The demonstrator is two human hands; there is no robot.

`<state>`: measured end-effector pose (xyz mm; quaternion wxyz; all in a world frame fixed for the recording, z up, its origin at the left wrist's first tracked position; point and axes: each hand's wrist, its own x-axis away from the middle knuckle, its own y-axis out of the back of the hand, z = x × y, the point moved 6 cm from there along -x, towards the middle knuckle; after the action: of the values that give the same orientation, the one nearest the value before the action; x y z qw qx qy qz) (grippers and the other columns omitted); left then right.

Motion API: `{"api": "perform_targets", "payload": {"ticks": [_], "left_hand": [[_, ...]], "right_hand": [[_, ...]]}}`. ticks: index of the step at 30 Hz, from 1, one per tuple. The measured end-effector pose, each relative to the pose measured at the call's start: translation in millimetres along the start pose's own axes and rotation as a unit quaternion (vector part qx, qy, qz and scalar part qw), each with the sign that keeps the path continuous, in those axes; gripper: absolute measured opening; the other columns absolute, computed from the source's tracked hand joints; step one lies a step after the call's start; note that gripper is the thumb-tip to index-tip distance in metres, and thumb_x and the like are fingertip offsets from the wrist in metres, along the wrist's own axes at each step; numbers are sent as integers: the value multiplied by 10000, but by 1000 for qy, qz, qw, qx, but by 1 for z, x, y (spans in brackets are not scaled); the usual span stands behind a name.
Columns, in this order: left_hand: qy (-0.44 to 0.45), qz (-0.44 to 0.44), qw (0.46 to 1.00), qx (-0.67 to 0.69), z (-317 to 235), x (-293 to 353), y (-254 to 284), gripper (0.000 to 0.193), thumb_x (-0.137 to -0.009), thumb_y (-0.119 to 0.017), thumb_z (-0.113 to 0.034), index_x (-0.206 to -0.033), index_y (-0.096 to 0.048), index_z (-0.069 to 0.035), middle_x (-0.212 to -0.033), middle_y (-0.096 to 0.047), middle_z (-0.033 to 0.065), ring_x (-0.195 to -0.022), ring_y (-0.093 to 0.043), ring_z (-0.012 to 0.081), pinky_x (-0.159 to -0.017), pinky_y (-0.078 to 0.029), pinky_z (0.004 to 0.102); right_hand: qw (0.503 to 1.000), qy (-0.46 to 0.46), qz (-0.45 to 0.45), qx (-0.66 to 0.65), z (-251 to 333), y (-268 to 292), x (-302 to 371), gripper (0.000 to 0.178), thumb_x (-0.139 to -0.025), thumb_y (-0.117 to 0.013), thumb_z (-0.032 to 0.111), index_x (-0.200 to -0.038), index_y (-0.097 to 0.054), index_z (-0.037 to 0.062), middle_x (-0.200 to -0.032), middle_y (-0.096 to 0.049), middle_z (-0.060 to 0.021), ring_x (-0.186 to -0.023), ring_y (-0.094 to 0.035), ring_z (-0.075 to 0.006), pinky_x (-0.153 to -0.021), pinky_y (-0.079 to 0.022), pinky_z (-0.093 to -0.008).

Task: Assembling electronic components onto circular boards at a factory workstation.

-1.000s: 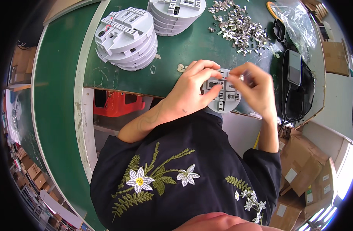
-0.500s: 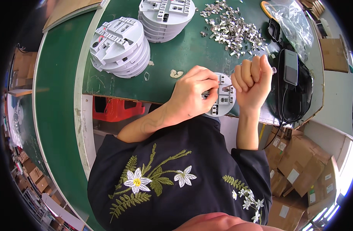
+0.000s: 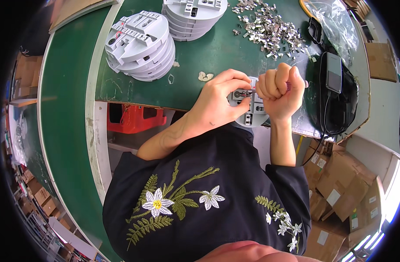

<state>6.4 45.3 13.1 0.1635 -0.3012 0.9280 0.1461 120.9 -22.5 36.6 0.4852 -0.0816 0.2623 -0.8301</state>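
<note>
A round light-grey plastic base with raised slots lies at the table's near edge, close to my body. My left hand grips it from the left, thumb and fingers curved over its face with a gap between them. In that gap a small metal piece shows on the base. My right hand is a fist at the base's right side, closed around a screwdriver. Only the end of its handle and a bit of thin shaft pointing left come out of the fist.
Two stacks of similar grey bases stand at the back left. A pile of small metal clips is spread at the back. To the right, a power bank with a cable lies on a black bag. A red stool sits under the table.
My left thumb and fingers have parted over the base, uncovering the metal piece between them. The right fist has shifted slightly left and the screwdriver with it. The whole view has shifted a little.
</note>
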Motion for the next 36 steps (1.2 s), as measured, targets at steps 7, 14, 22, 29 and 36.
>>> {"api": "perform_targets", "payload": {"ticks": [7,14,22,29,36], "left_hand": [[-3,9,1000,1,1,-1,1,278,-677,-717,55,-952,-705,14,-1051,-681,54,-842,-633,181,-744,-502,268],[-14,53,998,-17,5,3,1,440,-672,-762,-25,-1101,-666,6,-1195,-630,90,-1023,-605,231,-879,-495,316],[-60,126,984,-114,-4,10,-12,862,-631,-851,-224,-1368,-459,-10,-1396,-444,190,-1268,-432,368,-1051,-411,449],[0,181,975,-128,-17,18,22,1007,-598,-882,-270,-1432,-398,18,-1432,-433,229,-1292,-436,364,-1090,-385,439],[136,-58,960,240,-3,127,213,1121,-680,-761,-574,-1479,-337,88,-1474,-453,217,-1332,-488,368,-1139,-357,499]], "right_hand": [[999,-7,-1,39,-9,-8,2,485,-1024,-407,334,-581,-310,162,-452,-249,45,-429,-163,-71,-412,-150,-247],[998,21,38,47,3,-2,4,433,-1016,-419,297,-619,-343,142,-509,-315,11,-463,-215,-83,-428,-185,-248],[998,57,34,-3,12,-5,7,359,-997,-428,253,-664,-374,129,-614,-371,-16,-511,-272,-94,-442,-212,-251],[989,136,54,1,35,1,12,354,-999,-423,276,-678,-378,132,-667,-372,-18,-547,-306,-108,-485,-265,-235],[980,191,45,-36,69,24,22,307,-983,-467,242,-704,-386,143,-685,-369,-16,-549,-319,-91,-487,-295,-226]]}}
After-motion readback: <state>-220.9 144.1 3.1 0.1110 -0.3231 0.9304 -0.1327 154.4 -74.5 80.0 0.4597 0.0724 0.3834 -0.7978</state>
